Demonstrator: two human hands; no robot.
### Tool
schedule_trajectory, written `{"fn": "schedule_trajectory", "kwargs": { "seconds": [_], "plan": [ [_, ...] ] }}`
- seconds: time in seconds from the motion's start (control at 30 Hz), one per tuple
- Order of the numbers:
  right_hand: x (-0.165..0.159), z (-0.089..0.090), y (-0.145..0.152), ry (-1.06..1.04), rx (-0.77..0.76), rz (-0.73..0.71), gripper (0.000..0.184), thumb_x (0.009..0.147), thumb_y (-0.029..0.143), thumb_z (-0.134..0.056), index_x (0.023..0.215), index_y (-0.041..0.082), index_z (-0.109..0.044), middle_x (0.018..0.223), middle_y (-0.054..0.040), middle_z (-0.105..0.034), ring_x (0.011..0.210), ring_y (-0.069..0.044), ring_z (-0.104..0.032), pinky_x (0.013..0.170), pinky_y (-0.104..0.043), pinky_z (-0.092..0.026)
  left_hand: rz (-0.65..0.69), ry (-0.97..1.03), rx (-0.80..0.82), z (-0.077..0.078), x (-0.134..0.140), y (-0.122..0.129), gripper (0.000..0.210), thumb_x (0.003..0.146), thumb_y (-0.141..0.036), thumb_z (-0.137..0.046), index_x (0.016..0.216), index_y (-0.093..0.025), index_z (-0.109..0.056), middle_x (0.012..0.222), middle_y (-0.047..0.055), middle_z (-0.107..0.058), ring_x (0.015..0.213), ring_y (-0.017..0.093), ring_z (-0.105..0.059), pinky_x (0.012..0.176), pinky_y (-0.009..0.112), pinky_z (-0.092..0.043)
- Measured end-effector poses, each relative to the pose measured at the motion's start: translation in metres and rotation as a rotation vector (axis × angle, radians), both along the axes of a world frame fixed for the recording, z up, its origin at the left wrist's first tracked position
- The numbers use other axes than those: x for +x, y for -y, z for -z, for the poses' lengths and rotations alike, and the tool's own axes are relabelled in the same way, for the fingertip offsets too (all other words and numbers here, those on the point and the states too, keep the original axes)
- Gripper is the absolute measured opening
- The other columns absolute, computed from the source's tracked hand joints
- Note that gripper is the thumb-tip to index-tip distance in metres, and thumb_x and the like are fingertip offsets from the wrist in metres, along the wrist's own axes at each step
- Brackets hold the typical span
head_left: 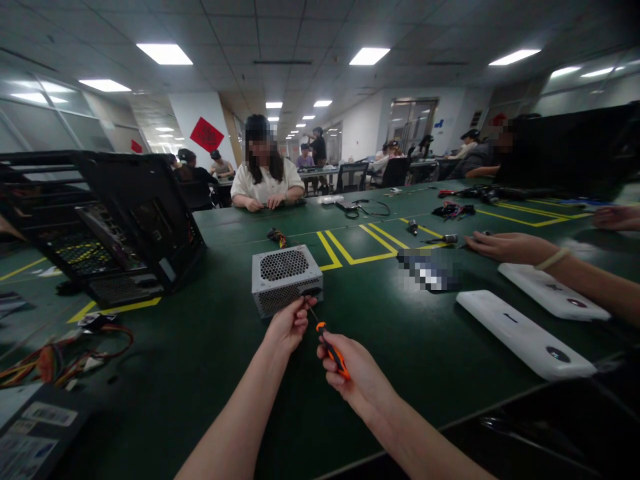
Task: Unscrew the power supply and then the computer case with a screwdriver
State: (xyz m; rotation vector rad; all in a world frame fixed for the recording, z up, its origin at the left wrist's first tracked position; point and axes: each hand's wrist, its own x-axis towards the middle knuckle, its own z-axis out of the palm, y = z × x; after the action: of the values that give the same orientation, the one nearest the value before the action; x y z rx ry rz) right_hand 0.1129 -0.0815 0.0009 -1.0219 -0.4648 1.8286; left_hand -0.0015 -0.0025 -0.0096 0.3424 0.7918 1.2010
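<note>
A grey metal computer power supply (267,285) with perforated vents sits on the green table in front of me. My right hand (357,373) is wrapped round the orange and black handle of a screwdriver (336,355), whose thin shaft slants up and left toward the near face of the power supply. At that face, by the dark socket (313,292), the fingers of my left hand (287,325) are pinched together beside the screwdriver's tip. Whatever lies between them is too small to make out. A bundle of wires (277,237) comes out behind the power supply.
An open black computer case (145,220) stands at left, with loose coloured cables (55,360) and another labelled metal unit (40,427) nearer. White devices (525,333) lie at right, beside a co-worker's hand (510,247). Another person (265,167) sits opposite.
</note>
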Motion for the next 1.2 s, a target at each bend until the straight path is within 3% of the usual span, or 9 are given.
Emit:
{"fn": "schedule_trajectory", "kwargs": {
  "seconds": [0.13, 0.33, 0.57, 0.77, 1.0, 1.2],
  "plan": [
    [0.001, 0.001, -0.002, 0.005, 0.005, 0.032, 0.006, 0.074, 0.014, -0.052, 0.070, 0.013, -0.048, 0.055, 0.0017, -0.049, 0.039, -0.001, -0.038, 0.032, -0.010, -0.023, -0.008, 0.004, 0.008, 0.001, -0.001, 0.000, 0.008, 0.080, -0.010, -0.042, 0.077, -0.006, -0.049, 0.071, 0.008, -0.056, 0.034, -0.004, -0.029, 0.027, 0.006, -0.021],
    [0.003, -0.002, -0.003, -0.038, -0.071, -0.084, 0.020, 0.081, 0.025, -0.042, 0.077, 0.009, -0.053, 0.056, -0.0019, -0.051, 0.039, -0.003, -0.042, 0.031, -0.011, -0.025, -0.007, -0.006, 0.004, 0.003, -0.001, -0.002, 0.006, 0.079, -0.010, -0.044, 0.078, -0.007, -0.049, 0.074, 0.008, -0.056, 0.035, -0.004, -0.029, 0.027, 0.006, -0.022],
    [0.003, 0.005, -0.003, -0.066, 0.017, -0.042, 0.004, 0.074, 0.015, -0.051, 0.072, 0.012, -0.049, 0.057, -0.0007, -0.052, 0.040, -0.002, -0.041, 0.031, -0.009, -0.021, -0.021, -0.020, 0.014, 0.003, 0.000, -0.001, 0.008, 0.080, -0.009, -0.041, 0.078, -0.006, -0.048, 0.072, 0.008, -0.057, 0.034, -0.004, -0.029, 0.028, 0.006, -0.022],
    [0.005, 0.006, -0.003, -0.128, -0.037, -0.106, 0.018, 0.081, 0.022, -0.042, 0.076, 0.008, -0.053, 0.058, -0.0033, -0.051, 0.042, -0.003, -0.043, 0.032, -0.010, -0.025, -0.019, -0.023, 0.025, 0.002, 0.000, -0.001, 0.008, 0.080, -0.007, -0.040, 0.078, -0.007, -0.048, 0.070, 0.008, -0.057, 0.034, -0.003, -0.030, 0.027, 0.006, -0.021],
    [0.004, 0.009, -0.002, -0.121, 0.013, -0.089, 0.004, 0.074, 0.015, -0.052, 0.073, 0.011, -0.051, 0.059, -0.0024, -0.054, 0.044, -0.004, -0.045, 0.034, -0.010, -0.026, -0.025, -0.031, -0.009, 0.001, 0.001, -0.001, 0.008, 0.080, -0.008, -0.041, 0.078, -0.007, -0.048, 0.070, 0.007, -0.057, 0.034, -0.003, -0.030, 0.027, 0.006, -0.021],
    [0.004, 0.004, -0.002, -0.123, -0.049, -0.106, 0.023, 0.083, 0.023, -0.040, 0.075, 0.007, -0.055, 0.058, -0.0040, -0.053, 0.043, -0.004, -0.045, 0.034, -0.011, -0.030, -0.032, -0.030, 0.024, 0.005, 0.000, -0.002, 0.007, 0.079, -0.007, -0.042, 0.077, -0.007, -0.049, 0.069, 0.008, -0.056, 0.035, -0.003, -0.030, 0.028, 0.007, -0.021]
  ]
}}
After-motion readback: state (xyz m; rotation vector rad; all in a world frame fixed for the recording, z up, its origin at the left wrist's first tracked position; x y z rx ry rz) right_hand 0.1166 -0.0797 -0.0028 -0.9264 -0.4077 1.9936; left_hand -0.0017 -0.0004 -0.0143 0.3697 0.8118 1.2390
